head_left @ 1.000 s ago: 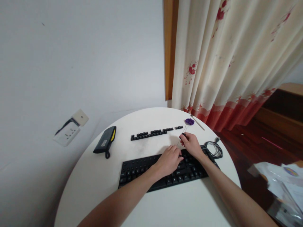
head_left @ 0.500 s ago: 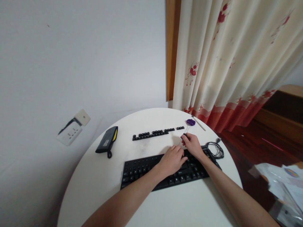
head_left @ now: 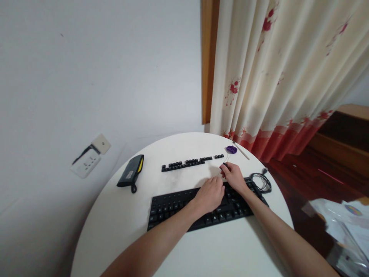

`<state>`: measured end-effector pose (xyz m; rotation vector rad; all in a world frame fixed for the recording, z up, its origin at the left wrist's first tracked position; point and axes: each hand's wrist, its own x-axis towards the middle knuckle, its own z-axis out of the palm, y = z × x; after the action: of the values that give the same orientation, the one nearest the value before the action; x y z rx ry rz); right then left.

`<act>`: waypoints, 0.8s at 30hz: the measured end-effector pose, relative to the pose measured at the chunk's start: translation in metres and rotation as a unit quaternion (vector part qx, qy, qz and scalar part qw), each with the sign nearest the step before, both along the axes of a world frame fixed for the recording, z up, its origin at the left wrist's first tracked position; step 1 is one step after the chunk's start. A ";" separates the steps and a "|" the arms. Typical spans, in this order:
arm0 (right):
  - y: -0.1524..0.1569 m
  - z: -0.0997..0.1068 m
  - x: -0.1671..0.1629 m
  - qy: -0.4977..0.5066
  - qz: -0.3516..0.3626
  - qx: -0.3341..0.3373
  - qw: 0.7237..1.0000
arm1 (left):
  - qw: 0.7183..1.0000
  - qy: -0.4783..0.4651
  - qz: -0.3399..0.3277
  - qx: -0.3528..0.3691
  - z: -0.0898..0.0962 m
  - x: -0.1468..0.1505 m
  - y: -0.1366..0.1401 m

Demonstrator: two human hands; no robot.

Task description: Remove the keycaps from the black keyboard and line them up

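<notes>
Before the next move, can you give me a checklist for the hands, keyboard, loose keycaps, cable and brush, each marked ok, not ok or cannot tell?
1. Right hand gripping the wire keycap puller: ok, pinched by its black handle.
2. Left hand on the keyboard: ok, over its keys right of the middle.
3. Puller's wire hooked on a key: cannot tell, too fine and partly hidden.
4. Loose keycaps clear of both hands: ok, lined up beyond the keyboard.
5. Coiled cable unplugged: ok, plug lying free.
6. Brush well inside the table edge: not ok, it lies close along it.
</notes>
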<state>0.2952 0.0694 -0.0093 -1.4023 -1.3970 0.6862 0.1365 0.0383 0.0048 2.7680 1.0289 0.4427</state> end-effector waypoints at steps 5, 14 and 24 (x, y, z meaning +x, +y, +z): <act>-0.001 0.000 0.000 0.005 -0.003 0.004 1.000 | 0.997 -0.034 -0.030 -0.063 0.006 -0.008 0.002; 0.004 0.001 0.006 0.053 -0.061 0.025 0.996 | 0.963 -0.190 -0.014 -0.188 0.028 -0.028 0.024; 0.011 0.003 0.013 0.098 -0.106 0.046 0.988 | 0.958 -0.208 0.100 -0.173 0.037 -0.060 0.081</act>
<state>0.3078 0.0801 -0.0064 -1.3492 -1.0950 0.5954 0.0767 0.1198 0.0422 2.1503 1.1486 0.7508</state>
